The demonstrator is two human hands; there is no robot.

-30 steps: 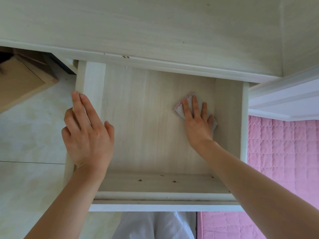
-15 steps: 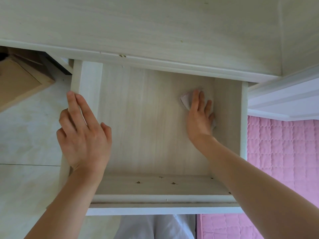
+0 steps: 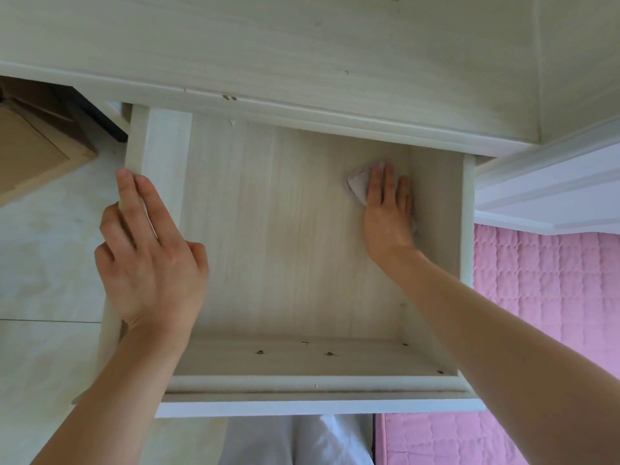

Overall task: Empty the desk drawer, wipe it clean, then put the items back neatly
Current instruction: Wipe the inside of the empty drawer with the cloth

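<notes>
Right now the drawer (image 3: 285, 236) stands pulled out from under the desk (image 3: 302, 45), bare inside but for a small cloth (image 3: 359, 184) near its right wall. Her right hand (image 3: 389, 213) presses the cloth flat with straight fingers. Her left hand (image 3: 147, 256) rests open on the drawer's left wall, with pink bedding (image 3: 543, 283) just beyond the right side.

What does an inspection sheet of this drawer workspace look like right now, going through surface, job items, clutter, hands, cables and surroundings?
Surface: pale wood drawer pulled out from under the desk; its bottom is bare apart from the cloth.
Job's things: small cloth lies flat near the back right corner of the drawer; no drawer contents in view.
Clutter: nothing seen.
Hands: left hand rests on the drawer's left wall, fingers straight; right hand presses flat on the cloth.
Cables: nothing seen.
Surroundings: pink quilted bedding to the right; cardboard box on the pale floor to the left.
</notes>
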